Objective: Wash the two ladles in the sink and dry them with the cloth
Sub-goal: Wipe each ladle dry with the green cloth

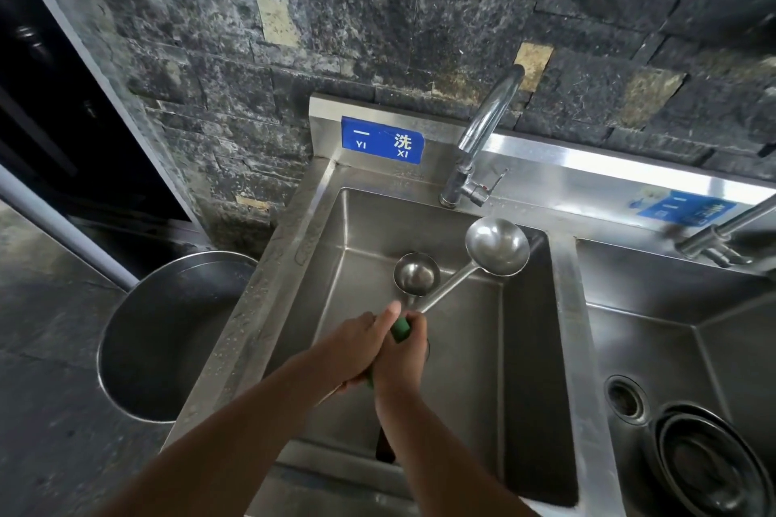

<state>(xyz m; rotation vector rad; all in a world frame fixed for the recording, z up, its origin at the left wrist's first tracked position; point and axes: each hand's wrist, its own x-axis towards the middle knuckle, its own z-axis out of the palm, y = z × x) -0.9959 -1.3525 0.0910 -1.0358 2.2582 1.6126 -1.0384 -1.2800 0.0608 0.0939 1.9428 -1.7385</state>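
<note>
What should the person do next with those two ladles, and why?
Probably free the right hand and open the tap lever: it and the left hand grip the handles, the small ladle and large ladle hang over the sink, but no water seems to run.

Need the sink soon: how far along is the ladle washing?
Done: nothing visibly; no stream shows at the faucet. In hand: left hand and right hand grip the small ladle and large ladle by their handles over the sink basin. Left: washing both, then drying; no cloth is in view.
</note>
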